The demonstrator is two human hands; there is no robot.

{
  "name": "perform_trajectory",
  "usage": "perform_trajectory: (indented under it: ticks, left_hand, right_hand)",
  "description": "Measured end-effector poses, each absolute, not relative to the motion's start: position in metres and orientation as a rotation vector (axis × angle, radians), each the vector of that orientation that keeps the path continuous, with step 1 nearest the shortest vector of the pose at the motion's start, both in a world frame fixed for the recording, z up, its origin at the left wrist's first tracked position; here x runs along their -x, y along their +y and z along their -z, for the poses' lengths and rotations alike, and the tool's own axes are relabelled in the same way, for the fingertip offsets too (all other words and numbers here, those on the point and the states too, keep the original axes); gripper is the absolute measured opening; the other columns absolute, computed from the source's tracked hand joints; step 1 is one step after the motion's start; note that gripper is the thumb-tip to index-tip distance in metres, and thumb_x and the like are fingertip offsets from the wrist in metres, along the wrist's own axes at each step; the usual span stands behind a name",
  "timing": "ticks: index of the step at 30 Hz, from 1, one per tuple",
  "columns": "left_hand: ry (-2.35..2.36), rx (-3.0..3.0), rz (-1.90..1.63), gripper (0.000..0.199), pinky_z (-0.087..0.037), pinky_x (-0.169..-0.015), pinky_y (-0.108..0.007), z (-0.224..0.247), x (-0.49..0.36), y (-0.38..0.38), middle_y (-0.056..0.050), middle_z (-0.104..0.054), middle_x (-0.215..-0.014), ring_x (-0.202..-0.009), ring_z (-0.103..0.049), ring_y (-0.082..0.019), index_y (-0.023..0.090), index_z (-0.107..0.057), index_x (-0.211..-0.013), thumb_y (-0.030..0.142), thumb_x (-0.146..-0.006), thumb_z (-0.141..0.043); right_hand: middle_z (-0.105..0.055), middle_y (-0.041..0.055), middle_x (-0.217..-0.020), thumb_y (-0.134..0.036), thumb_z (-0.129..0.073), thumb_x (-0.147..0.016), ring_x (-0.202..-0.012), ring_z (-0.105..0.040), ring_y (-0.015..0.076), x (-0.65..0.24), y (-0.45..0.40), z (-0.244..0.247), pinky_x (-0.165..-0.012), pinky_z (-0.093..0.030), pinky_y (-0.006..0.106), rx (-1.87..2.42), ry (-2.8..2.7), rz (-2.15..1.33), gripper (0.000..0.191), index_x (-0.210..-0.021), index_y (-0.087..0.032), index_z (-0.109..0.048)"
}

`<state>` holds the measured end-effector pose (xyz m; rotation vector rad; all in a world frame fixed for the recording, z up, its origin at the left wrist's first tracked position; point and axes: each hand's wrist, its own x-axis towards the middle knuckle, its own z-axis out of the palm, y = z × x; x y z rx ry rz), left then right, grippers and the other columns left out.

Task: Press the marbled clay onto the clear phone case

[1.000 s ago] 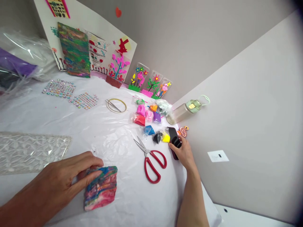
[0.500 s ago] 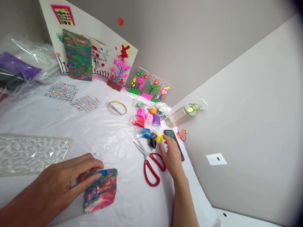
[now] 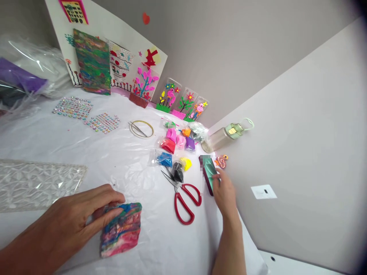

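Two hands are at work. Our left hand (image 3: 77, 219) lies flat, fingers spread, pressing the left edge of the multicoloured clay slab (image 3: 122, 228); nothing is gripped. Beyond its fingertips lies open plastic sheet (image 3: 114, 160); the patterned clear sheet (image 3: 37, 183) sits just to their left. Red scissors (image 3: 183, 198) lie between the hands. Our right hand (image 3: 225, 193) rests loosely curled, fingertips touching the phone (image 3: 210, 173) at the table's right edge. We judge the step as checking the phone. Clay bags (image 3: 174, 152) crowd the space left of those fingers, so room there is tight.
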<state>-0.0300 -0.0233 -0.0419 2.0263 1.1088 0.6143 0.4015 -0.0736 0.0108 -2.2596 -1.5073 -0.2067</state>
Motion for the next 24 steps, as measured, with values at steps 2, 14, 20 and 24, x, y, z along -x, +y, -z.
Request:
perform_trajectory:
  ticks: [2, 14, 20, 24]
  left_hand:
    - [1.106, -2.020, -0.608, 0.021, -0.054, -0.079, -0.014, 0.043, 0.031, -0.023, 0.012, -0.077, -0.101, -0.088, -0.074, -0.012, 0.043, -0.074, -0.101, 0.055, -0.092, -0.059]
    - [1.135, -2.029, -0.541, 0.025, -0.057, -0.086, -0.017, 0.041, 0.033, -0.024, 0.007, -0.078, -0.107, -0.094, -0.075, -0.015, 0.038, -0.076, -0.103, 0.054, -0.092, -0.060]
    - [1.110, -2.192, -0.775, 0.030, -0.060, -0.073, -0.018, 0.056, 0.031, -0.024, 0.013, -0.077, -0.097, -0.081, -0.077, -0.011, 0.038, -0.073, -0.103, 0.041, -0.091, -0.045]
    - [1.111, -2.221, -0.763, 0.031, -0.059, -0.071, -0.018, 0.060, 0.029, -0.024, 0.014, -0.076, -0.095, -0.081, -0.076, -0.010, 0.038, -0.073, -0.104, 0.038, -0.090, -0.045]
  right_hand:
    - [-0.072, 0.0169, -0.119, -0.022, -0.040, -0.088, -0.113, -0.065, 0.0320, -0.397, -0.066, -0.005, -0.101, -0.050, 0.052, 2.206, -1.576, 0.183, 0.052, -0.137, -0.013, -0.057]
    - [-0.070, 0.0148, -0.127, -0.017, -0.035, -0.091, -0.118, -0.064, 0.0290, -0.394, -0.073, -0.018, -0.104, -0.048, 0.052, 2.156, -1.445, 0.209, 0.059, -0.149, -0.017, -0.047]
    - [-0.068, 0.0146, -0.129, -0.019, -0.032, -0.093, -0.130, -0.057, 0.0280, -0.396, -0.068, -0.010, -0.111, -0.043, 0.052, 2.155, -1.514, 0.150, 0.057, -0.149, -0.017, -0.046]
    - [-0.069, 0.0153, -0.129, -0.020, -0.032, -0.094, -0.127, -0.059, 0.0283, -0.398, -0.068, -0.006, -0.110, -0.044, 0.053, 2.171, -1.537, 0.127, 0.058, -0.151, -0.016, -0.043]
